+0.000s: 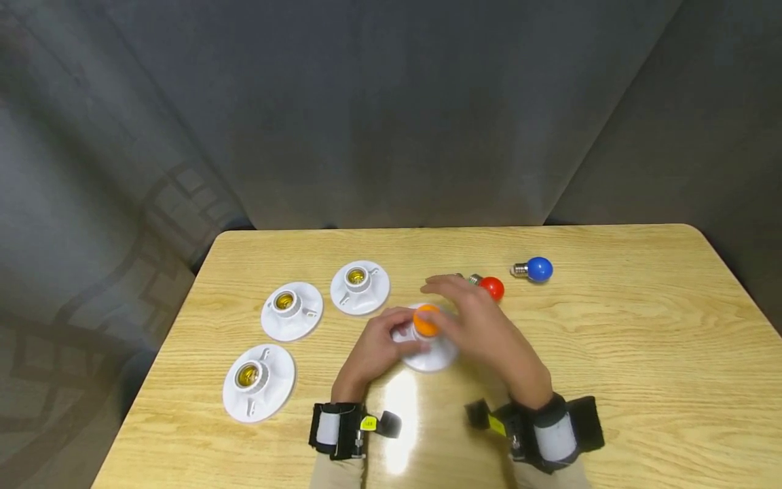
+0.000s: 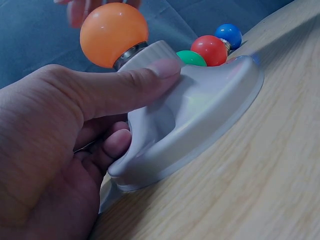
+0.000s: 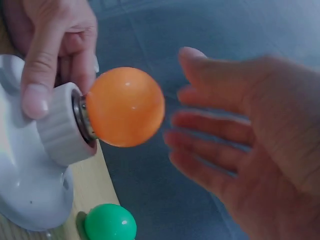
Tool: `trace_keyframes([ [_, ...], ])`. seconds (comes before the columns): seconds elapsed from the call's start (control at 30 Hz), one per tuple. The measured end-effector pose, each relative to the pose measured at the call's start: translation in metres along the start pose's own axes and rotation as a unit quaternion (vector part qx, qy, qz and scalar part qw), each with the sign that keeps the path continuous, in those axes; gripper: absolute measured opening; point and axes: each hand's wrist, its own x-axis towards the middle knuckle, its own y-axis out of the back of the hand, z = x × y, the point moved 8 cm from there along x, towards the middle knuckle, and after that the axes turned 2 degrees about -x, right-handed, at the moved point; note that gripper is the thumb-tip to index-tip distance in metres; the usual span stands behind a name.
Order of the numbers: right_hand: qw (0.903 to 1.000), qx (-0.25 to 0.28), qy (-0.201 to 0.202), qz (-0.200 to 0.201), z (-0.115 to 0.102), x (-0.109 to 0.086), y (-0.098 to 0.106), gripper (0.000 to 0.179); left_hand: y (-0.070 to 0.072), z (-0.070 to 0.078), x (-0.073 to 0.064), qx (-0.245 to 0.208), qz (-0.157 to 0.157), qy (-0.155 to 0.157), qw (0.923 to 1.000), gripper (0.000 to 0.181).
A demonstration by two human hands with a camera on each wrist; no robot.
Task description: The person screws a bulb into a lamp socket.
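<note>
There are 4 white lamp sockets and 4 round bulbs on the tabletop (image 1: 635,339). Of the sockets, 1 is the held socket (image 2: 200,110), and 3 stand to its left, their brass-coloured insides showing: the back socket (image 1: 360,288), the middle socket (image 1: 292,312) and the front socket (image 1: 259,384). The 4 bulbs are the orange bulb (image 3: 127,107), the green bulb (image 2: 191,58), the red bulb (image 1: 491,288) and the blue bulb (image 1: 540,269).

The orange bulb sits in the collar of the held socket, with part of its metal base showing above the rim. The left hand (image 1: 375,350) grips this socket, thumb against the collar and other fingers curled at the near side, below the bulb. The fingers of the right hand (image 1: 489,329) are spread and slightly bent; in the right wrist view they face the orange bulb across a small gap, apart from it.

In the head view the right hand hides most of the green bulb. The red bulb lies just beyond that hand, and the blue bulb lies farther right. Both wrists wear black straps (image 1: 556,435). Behind the tabletop hangs gray cloth (image 1: 397,115).
</note>
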Motion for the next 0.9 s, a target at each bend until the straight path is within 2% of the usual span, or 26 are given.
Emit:
trace_keyframes([
  [0.23, 0.9957, 0.035, 0.047, -0.072, -0.005, -0.005, -0.01, 0.033, 0.001, 0.003, 0.0, 0.014, 0.001, -0.008, 0.9999, 0.05],
  [0.37, 0.9938, 0.031, 0.044, -0.098, -0.002, -0.005, -0.017, 0.039, 0.001, 0.002, -0.001, 0.013, 0.002, -0.002, 0.9999, 0.051],
  [0.5, 0.9932, 0.027, 0.032, -0.109, 0.002, -0.005, -0.022, 0.044, 0.001, 0.001, 0.0, 0.008, 0.002, 0.003, 1.0, 0.051],
  [0.9, 0.9932, 0.028, 0.012, -0.112, 0.005, -0.005, -0.027, 0.044, 0.001, 0.001, -0.002, 0.007, 0.002, 0.005, 1.0, 0.053],
])
